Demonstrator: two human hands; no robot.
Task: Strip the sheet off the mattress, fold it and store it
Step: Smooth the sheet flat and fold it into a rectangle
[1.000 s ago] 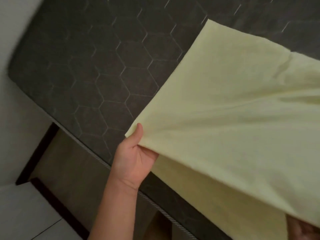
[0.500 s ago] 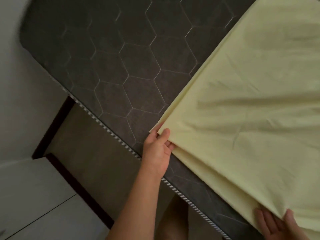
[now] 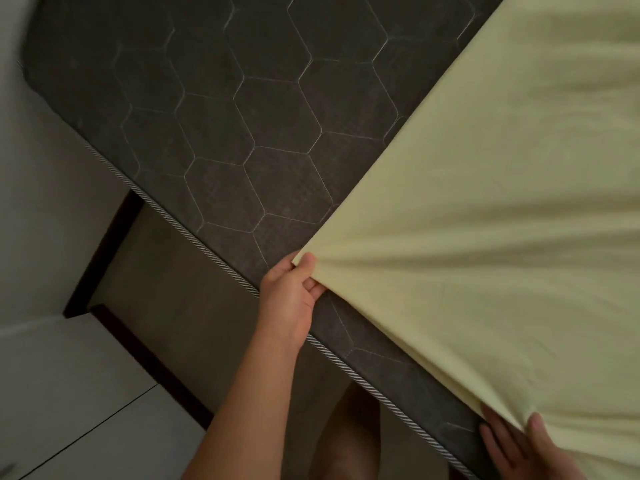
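Sheet corner is pinched by left hand at the mattress edge; right hand is clamped on the near hem. Cloth lies folded across the mattress. Risk: corner slipped from the pinch, layers skewed, hem dragged to the floor.
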